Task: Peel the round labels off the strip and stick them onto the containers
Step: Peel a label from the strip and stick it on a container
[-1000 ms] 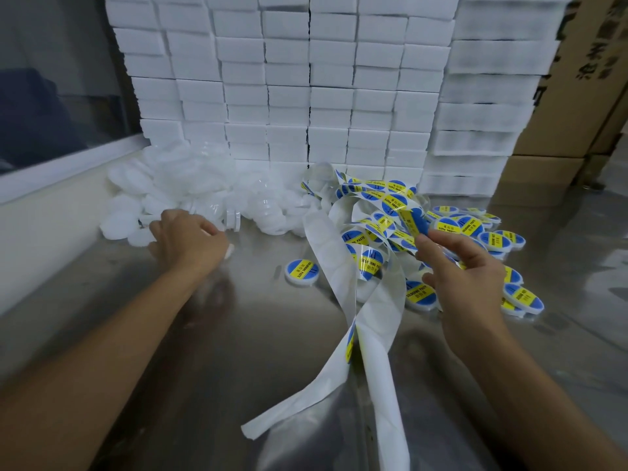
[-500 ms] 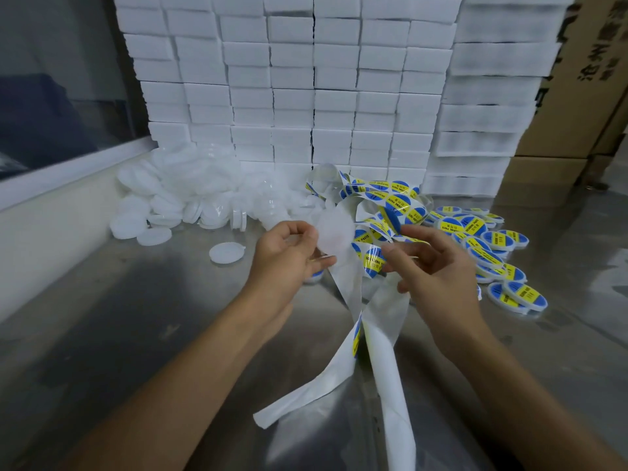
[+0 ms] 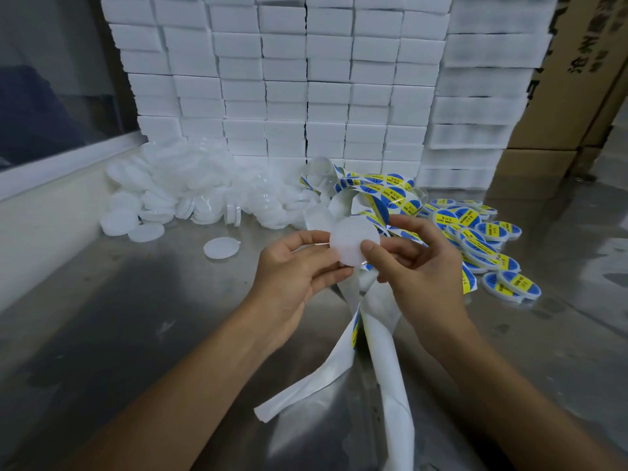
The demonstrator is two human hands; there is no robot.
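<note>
Heap of plain white round plastic containers (image 3: pixel 190 195) far left, labelled blue-yellow ones (image 3: pixel 482 239) right, contents unseen. Left hand (image 3: pixel 299 266) and right hand (image 3: pixel 418 260) pinch one white round container (image 3: pixel 353 239) above white label strip (image 3: pixel 384 338) on steel table (image 3: pixel 136 317).

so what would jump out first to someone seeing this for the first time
Both hands, the left hand and the right hand, hold a blank white container up at the centre of the view. Behind it a strip of blue and yellow labels tangles on the steel table, with labelled containers heaped to the right and plain containers to the left. A wall of white boxes fills the back.
</note>
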